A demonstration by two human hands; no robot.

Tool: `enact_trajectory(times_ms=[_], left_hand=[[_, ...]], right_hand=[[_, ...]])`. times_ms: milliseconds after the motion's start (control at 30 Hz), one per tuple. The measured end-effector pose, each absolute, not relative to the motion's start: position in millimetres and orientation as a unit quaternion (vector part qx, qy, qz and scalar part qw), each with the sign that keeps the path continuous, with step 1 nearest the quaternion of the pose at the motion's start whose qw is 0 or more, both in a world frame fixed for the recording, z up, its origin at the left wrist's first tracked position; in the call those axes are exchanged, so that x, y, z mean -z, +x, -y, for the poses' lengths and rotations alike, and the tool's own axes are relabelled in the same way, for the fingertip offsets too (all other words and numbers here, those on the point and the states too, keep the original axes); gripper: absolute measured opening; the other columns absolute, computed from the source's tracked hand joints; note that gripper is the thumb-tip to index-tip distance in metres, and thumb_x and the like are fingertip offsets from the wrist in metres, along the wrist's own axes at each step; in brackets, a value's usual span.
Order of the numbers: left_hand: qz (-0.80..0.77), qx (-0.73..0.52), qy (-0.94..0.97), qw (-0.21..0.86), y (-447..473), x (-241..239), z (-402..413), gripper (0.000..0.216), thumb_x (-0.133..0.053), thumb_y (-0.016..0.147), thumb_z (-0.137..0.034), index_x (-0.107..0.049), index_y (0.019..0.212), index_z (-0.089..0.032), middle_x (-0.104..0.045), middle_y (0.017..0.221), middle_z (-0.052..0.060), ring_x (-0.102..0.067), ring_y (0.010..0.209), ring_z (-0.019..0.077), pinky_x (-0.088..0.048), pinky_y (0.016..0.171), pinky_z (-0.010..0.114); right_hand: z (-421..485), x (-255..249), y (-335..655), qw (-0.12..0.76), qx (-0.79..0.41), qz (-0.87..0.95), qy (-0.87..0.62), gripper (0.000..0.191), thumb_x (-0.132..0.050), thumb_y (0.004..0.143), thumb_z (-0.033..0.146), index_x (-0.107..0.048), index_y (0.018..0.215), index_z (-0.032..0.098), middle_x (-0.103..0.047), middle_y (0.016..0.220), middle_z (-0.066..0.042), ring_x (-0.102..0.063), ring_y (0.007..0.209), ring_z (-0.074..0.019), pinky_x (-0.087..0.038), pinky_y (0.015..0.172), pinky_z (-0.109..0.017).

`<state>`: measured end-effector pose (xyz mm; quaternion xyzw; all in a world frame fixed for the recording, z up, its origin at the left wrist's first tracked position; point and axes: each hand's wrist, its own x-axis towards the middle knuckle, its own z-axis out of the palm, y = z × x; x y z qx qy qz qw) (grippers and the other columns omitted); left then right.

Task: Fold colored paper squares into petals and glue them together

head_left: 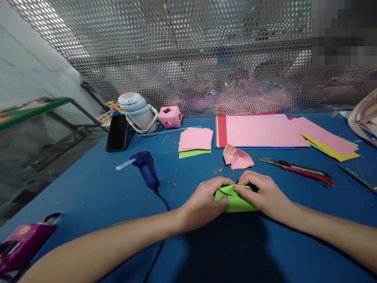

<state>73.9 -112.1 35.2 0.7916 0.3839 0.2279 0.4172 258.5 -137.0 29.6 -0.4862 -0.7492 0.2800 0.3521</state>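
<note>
A folded green paper piece [235,198] lies on the blue table [88,196] in front of me. My left hand [203,202] grips its left side, fingers curled over the top edge. My right hand [265,192] presses on its right side, with fingertips pinching a fold near the middle. Just beyond the hands sits a folded pink paper piece [237,157], touched by neither hand.
A blue glue gun [145,169] with its cord lies to the left. Pink and green paper squares [195,141], large coloured sheets [259,129], a pink paper cube [170,116], a bottle [138,112], a phone [117,133], and a red utility knife [297,169] lie around. Perforated metal screen stands behind.
</note>
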Motion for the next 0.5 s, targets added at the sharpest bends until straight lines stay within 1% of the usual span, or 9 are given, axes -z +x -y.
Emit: enact_trajectory(times_ms=[133, 200, 333, 400, 500], left_hand=[[-0.381, -0.231, 0.792, 0.417, 73.3, -34.0, 112.1, 0.036, -0.048, 0.067, -0.005, -0.061, 0.098, -0.017, -0.066, 0.093, -0.001, -0.058, 0.085, 0.0124, -0.042, 0.078, 0.019], [-0.383, -0.229, 0.789, 0.422, 73.6, -34.8, 112.1, 0.032, -0.050, 0.069, -0.006, -0.062, 0.097, -0.016, -0.066, 0.092, -0.001, -0.058, 0.085, 0.0126, -0.042, 0.077, 0.019], [-0.386, -0.232, 0.781, 0.434, 74.3, -37.0, 111.2, 0.020, -0.051, 0.080, -0.019, -0.065, 0.093, -0.016, -0.068, 0.090, 0.001, -0.060, 0.083, 0.0131, -0.043, 0.076, 0.019], [-0.377, -0.235, 0.784, 0.434, 73.8, -36.7, 110.1, 0.021, -0.049, 0.083, -0.022, -0.067, 0.092, -0.016, -0.069, 0.091, 0.002, -0.061, 0.084, 0.0134, -0.043, 0.077, 0.020], [-0.360, -0.238, 0.790, 0.435, 72.4, -34.7, 108.1, 0.023, -0.048, 0.084, -0.020, -0.069, 0.093, -0.015, -0.070, 0.094, 0.003, -0.063, 0.087, 0.0136, -0.044, 0.079, 0.019]], right_hand=[[137.4, -28.2, 258.2, 0.362, -0.269, 0.751, -0.481, 0.015, -0.055, 0.083, 0.022, -0.057, 0.069, 0.017, -0.059, 0.069, 0.000, -0.056, 0.066, -0.0123, -0.041, 0.061, -0.024], [137.5, -27.8, 257.9, 0.368, -0.262, 0.757, -0.473, 0.016, -0.054, 0.083, 0.022, -0.056, 0.068, 0.017, -0.059, 0.069, -0.001, -0.055, 0.065, -0.0122, -0.041, 0.061, -0.024], [137.3, -26.9, 257.6, 0.372, -0.251, 0.771, -0.450, 0.017, -0.053, 0.084, 0.020, -0.057, 0.068, 0.017, -0.059, 0.069, -0.002, -0.054, 0.065, -0.0121, -0.041, 0.061, -0.024], [137.0, -25.9, 257.9, 0.375, -0.249, 0.779, -0.436, 0.017, -0.053, 0.085, 0.021, -0.057, 0.069, 0.017, -0.059, 0.069, -0.002, -0.054, 0.064, -0.0122, -0.041, 0.060, -0.024], [136.3, -24.3, 258.7, 0.379, -0.248, 0.785, -0.423, 0.015, -0.054, 0.084, 0.021, -0.058, 0.070, 0.017, -0.059, 0.070, -0.002, -0.054, 0.065, -0.0124, -0.042, 0.060, -0.025]])
